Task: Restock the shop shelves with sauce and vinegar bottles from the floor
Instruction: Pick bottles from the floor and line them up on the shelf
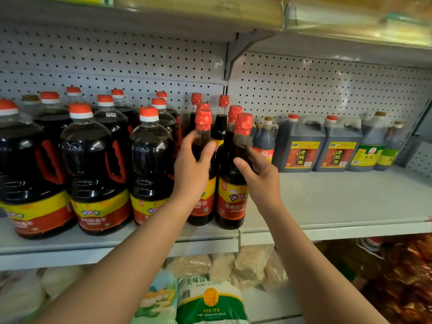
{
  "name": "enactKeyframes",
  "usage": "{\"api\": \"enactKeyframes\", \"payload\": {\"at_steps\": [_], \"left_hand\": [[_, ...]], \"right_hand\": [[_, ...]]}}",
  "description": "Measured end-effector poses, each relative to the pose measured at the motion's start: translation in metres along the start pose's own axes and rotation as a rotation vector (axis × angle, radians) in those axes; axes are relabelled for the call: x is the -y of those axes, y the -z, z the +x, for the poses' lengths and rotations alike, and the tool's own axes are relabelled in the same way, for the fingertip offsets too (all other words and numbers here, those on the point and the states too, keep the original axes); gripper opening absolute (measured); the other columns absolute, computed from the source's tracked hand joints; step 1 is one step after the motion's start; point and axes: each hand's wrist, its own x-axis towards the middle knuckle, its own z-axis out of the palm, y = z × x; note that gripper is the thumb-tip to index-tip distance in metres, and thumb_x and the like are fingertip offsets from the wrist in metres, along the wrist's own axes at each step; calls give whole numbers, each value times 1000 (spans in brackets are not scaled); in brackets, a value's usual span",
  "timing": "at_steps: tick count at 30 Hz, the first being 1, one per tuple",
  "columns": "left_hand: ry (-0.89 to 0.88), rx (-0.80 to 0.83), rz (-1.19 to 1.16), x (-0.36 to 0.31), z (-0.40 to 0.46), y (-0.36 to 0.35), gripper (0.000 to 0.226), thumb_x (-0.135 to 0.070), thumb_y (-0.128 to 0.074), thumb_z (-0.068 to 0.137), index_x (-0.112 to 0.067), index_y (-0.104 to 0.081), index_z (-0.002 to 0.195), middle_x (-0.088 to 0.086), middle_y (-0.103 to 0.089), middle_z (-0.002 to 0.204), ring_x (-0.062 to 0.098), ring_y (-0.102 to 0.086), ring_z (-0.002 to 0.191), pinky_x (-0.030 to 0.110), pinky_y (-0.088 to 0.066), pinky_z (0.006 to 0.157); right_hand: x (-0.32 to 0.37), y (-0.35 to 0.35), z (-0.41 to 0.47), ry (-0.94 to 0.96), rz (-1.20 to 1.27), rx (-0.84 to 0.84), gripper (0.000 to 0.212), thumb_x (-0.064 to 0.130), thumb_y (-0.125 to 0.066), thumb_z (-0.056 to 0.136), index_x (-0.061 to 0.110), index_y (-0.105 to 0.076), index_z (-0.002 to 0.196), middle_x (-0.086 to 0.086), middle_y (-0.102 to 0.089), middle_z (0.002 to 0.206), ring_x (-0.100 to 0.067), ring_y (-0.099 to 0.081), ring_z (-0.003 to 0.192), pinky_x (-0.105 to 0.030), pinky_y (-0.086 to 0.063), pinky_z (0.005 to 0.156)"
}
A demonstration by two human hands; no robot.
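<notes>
Grey metal shelf (350, 202) with pegboard back (327, 90); each hand's fingers curl round a soy bottle's neck

One head-worn wide-angle view looks forward and slightly down, close to a grey metal shelf (339, 202) that runs across the middle from 9 to 3 o'clock. The pegboard back panel (327, 90) faces the camera squarely, and the underside of the upper shelf (140, 24) fills 12 o'clock. Both forearms enter from 6 o'clock. Straight edges bow toward the frame borders.
</notes>
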Motion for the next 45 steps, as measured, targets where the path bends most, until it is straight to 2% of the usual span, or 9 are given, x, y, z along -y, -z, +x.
{"api": "enactKeyframes", "payload": {"at_steps": [4, 8, 12, 17, 20, 28, 35, 40, 45], "left_hand": [[-5, 24, 44, 23, -31, 3, 77, -44, -60, 95, -31, -18, 159, -7, -26, 163, 10, -23, 149, 30, -24, 118], [-17, -12, 56, 33, -44, 2, 85, -34, -68, 92, -31, -16, 159, -8, -19, 165, 7, -17, 151, 34, -22, 123], [-79, -52, 157, 39, -48, 1, 93, -17, -77, 85, -26, -21, 159, -5, -23, 165, 8, -19, 151, 36, -22, 124], [-117, -38, 414, 36, -41, -1, 112, -8, -80, 81, -32, -3, 159, 2, -23, 159, 18, -20, 148, 25, -16, 114], [-137, -44, 539, 36, -37, -2, 108, -11, -81, 81, -26, -9, 160, 5, -24, 155, 22, -24, 142, 21, -16, 110], [-170, -76, 583, 40, -33, -5, 97, -12, -82, 79, -15, -24, 157, 6, -27, 155, 26, -29, 140, 34, -25, 117], [-199, -97, 572, 45, -36, -5, 97, -13, -82, 79, -16, -24, 157, 7, -28, 155, 25, -29, 142, 30, -23, 115], [-226, -66, 541, 54, -48, -3, 108, -12, -80, 82, -22, -7, 160, 3, -14, 164, 19, -15, 151, 20, -11, 114], [-285, 20, 661, 66, -51, 0, 131, -11, -83, 77, -27, 19, 157, -7, 14, 166, 19, -6, 154, 18, -30, 107]], "right_hand": [[-31, 14, -32, -109, -21, 88, 71, 28, -76, 86, 25, -46, 150, 10, -63, 136, -7, -56, 129, -34, -51, 102], [-57, 20, -52, -202, -111, 192, 73, 35, -81, 82, 29, -47, 147, 4, -64, 134, -15, -57, 128, -53, -49, 105], [-64, 20, -61, -240, -141, 211, 82, 40, -83, 76, 31, -45, 148, 8, -63, 135, -11, -59, 125, -48, -50, 106], [-68, 21, -55, -245, -149, 246, 84, 37, -81, 75, 31, -42, 149, 10, -62, 135, -12, -61, 123, -43, -52, 105], [-69, 21, -53, -239, -140, 249, 83, 36, -80, 75, 30, -42, 149, 9, -62, 134, -11, -61, 122, -42, -53, 104], [-77, 24, -43, -205, -147, 258, 77, 27, -81, 81, 24, -45, 149, 8, -66, 132, -13, -63, 120, -33, -54, 101], [-86, 16, -26, -230, -157, 268, 77, 31, -81, 82, 28, -44, 149, 7, -64, 135, -16, -62, 123, -46, -52, 105], [-88, 14, -29, -245, -142, 272, 78, 38, -78, 82, 32, -41, 150, 10, -62, 136, -12, -60, 123, -41, -52, 104], [-90, 13, -33, -261, -164, 283, 86, 46, -78, 75, 30, -40, 151, 10, -60, 139, -10, -59, 124, -36, -52, 105]]}}
